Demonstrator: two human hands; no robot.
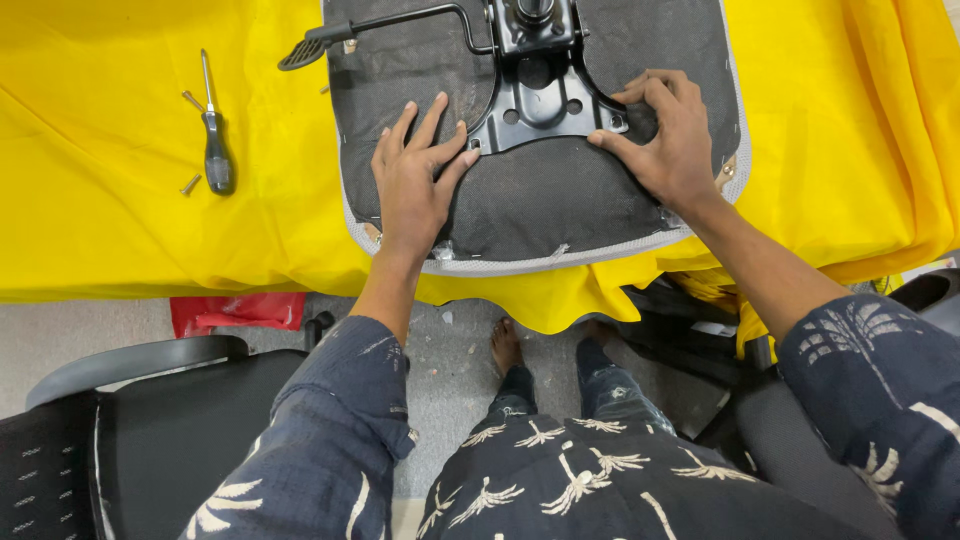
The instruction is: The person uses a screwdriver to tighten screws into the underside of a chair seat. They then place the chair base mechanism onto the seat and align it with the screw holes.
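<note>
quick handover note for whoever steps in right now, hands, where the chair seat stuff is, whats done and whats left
Left hand: flat on the underside of the chair seat, fingers spread, thumb tip at the left corner of the black metal mechanism plate. Holds nothing.
Right hand: fingertips pressing on the plate's right corner. Holds nothing.
Seat lies upside down on the yellow cloth, lever pointing left.
Screwdriver lies to the left on the cloth, with two loose screws beside it.
Done: plate set on the seat and steadied.
Left: the two screws are not in; whether other screws are fitted cannot be told.
</note>
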